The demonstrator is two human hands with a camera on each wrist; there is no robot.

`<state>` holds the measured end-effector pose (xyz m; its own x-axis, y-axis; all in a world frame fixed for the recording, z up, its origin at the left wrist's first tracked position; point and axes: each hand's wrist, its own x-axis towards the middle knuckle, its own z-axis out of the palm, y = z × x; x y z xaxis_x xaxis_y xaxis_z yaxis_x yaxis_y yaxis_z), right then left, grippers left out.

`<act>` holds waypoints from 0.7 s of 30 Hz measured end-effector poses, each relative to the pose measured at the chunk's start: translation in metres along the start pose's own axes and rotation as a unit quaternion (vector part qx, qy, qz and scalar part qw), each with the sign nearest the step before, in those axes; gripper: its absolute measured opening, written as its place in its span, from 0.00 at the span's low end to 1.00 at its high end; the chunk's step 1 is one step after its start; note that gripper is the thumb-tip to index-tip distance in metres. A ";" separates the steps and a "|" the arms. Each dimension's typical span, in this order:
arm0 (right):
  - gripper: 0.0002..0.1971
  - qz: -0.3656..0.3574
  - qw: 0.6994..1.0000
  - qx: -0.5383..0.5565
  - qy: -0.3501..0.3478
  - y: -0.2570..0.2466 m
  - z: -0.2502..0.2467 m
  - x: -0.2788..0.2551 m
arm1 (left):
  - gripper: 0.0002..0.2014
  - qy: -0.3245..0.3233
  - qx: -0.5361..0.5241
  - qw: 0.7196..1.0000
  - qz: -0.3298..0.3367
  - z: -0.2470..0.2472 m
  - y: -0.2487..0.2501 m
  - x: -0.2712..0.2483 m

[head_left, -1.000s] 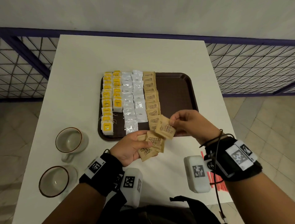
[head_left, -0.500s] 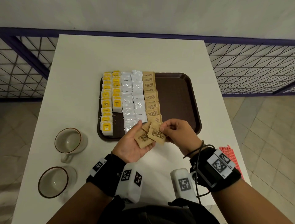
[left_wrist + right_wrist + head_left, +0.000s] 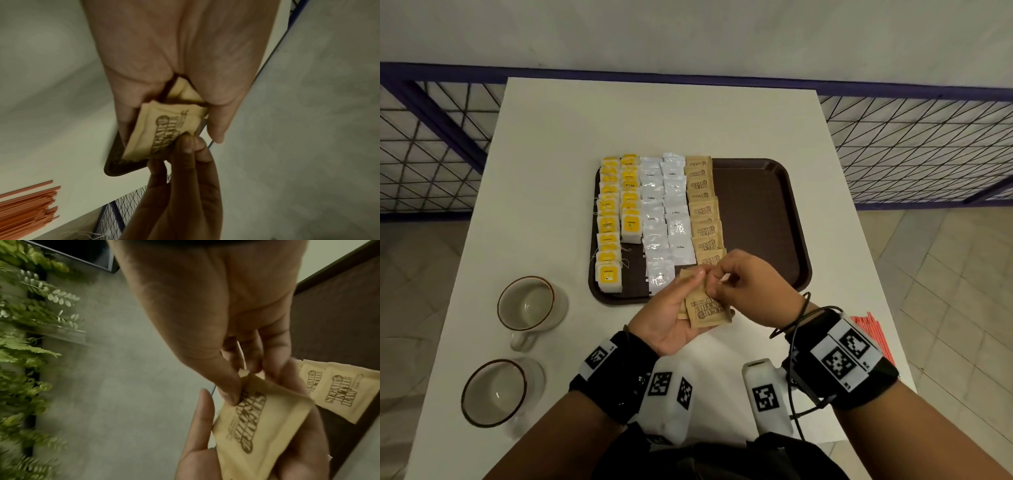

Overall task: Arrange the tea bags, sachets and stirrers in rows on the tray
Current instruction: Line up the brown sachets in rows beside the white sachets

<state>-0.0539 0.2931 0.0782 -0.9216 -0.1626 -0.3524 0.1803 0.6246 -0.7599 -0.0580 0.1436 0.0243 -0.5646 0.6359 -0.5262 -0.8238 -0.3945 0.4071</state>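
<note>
A dark brown tray [image 3: 756,205] carries rows of yellow tea bags [image 3: 608,226], white coffee sachets [image 3: 661,219] and brown sugar sachets [image 3: 703,209]. Just in front of the tray, my left hand [image 3: 674,315] lies palm up and holds a small stack of brown sugar sachets [image 3: 705,310] [image 3: 162,129] [image 3: 257,423]. My right hand [image 3: 736,284] pinches the top sachet's corner between thumb and fingers [image 3: 232,394] [image 3: 187,146]. Red stirrers [image 3: 873,332] [image 3: 24,209] lie on the table at the right edge.
Two empty cups [image 3: 530,305] [image 3: 498,390] stand on the white table [image 3: 551,144] to the left of the tray. The tray's right half is bare. A wire mesh railing [image 3: 914,150] runs behind the table.
My right hand, which held one sachet lifted away from the stack, has come back left and down onto the stack in my left palm. Both hands drew closer together near the tray's front edge.
</note>
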 end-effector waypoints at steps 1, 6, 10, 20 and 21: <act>0.05 0.000 1.000 -0.005 0.016 0.000 0.000 0.000 | 0.19 -0.001 -0.017 1.000 0.007 -0.001 -0.001 0.000; 0.04 0.075 0.958 0.252 0.112 0.012 0.000 -0.003 | 0.28 -0.002 -0.066 0.997 0.047 -0.011 -0.001 0.000; 0.03 0.124 0.891 0.412 0.142 0.013 0.007 -0.008 | 0.13 0.017 -0.041 0.994 0.099 -0.010 0.000 0.001; 0.05 0.045 0.955 0.253 0.152 0.011 0.007 -0.009 | 0.13 0.072 0.099 0.984 0.127 -0.005 0.006 0.007; 0.04 0.039 0.956 0.251 0.145 0.011 0.006 -0.007 | 0.15 0.066 0.080 0.986 0.127 -0.004 0.005 0.007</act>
<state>-0.0436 0.2966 0.0695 -0.9418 0.1348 -0.3079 0.3281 0.1691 -0.9294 -0.0661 0.1429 0.0196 -0.7626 0.4330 -0.4806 -0.6418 -0.4140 0.6455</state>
